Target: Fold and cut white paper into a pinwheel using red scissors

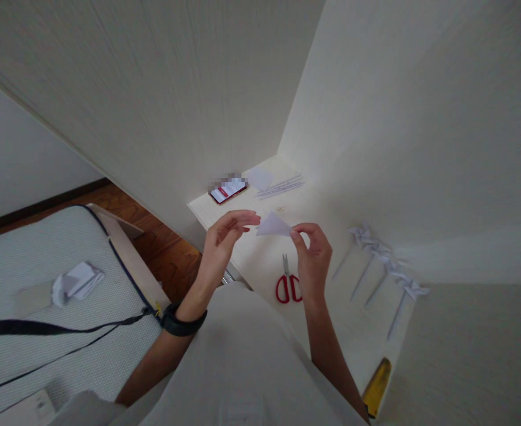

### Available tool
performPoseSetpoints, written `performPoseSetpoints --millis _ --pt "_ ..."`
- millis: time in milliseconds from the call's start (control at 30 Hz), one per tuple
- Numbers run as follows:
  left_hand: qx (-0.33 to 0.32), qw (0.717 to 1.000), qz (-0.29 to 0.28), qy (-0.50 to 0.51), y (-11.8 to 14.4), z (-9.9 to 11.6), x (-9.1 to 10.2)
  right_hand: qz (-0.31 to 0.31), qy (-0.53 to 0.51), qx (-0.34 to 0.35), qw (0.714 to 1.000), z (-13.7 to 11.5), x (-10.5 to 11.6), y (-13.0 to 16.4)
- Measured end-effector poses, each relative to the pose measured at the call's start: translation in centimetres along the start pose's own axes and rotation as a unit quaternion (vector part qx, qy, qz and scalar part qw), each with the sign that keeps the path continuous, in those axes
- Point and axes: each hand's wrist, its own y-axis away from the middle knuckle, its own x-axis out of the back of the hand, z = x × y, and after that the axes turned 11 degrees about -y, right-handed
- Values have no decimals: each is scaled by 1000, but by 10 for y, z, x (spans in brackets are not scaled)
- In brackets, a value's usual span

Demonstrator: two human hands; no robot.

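Note:
My right hand point(314, 257) pinches the right corner of a folded white paper triangle point(273, 225) between thumb and fingers, above the white desktop. At its left tip, my left hand point(222, 239) has its fingers stretched out with the thumb apart from them. Whether those fingertips touch the paper is hard to make out. Red-handled scissors point(283, 288) lie below the paper, blades pointing away from me, partly behind my right hand.
Several paper pinwheels on sticks point(387, 272) line the desk's right side. At the back lie a phone point(228, 190), a paper sheet point(259, 178) and thin white sticks point(280, 187). A yellow-and-black object point(378, 387) sits near right. A mattress point(56, 236) is at left; walls enclose the desk.

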Motion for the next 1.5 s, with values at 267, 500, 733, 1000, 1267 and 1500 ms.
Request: performPoseSetpoints --millis 267,500,733,1000,1267,1500 --pt "179 955 -225 76 1 -8 -7 -56 5 64 996 -11 -3 4" --pt "183 962 -180 97 -1 -9 0 -89 11 76 993 -8 -3 4" --pt "146 980 -123 57 0 -2 -2 -67 0 49 997 0 -3 2" --pt "61 994 -91 -29 -3 -7 -3 -70 -35 -77 994 12 -5 4" --pt "-1 984 -118 -135 0 1 -6 -22 -64 -107 992 11 -7 2" --pt "-28 976 -119 -183 3 7 -6 -2 -84 -117 990 9 -6 2"
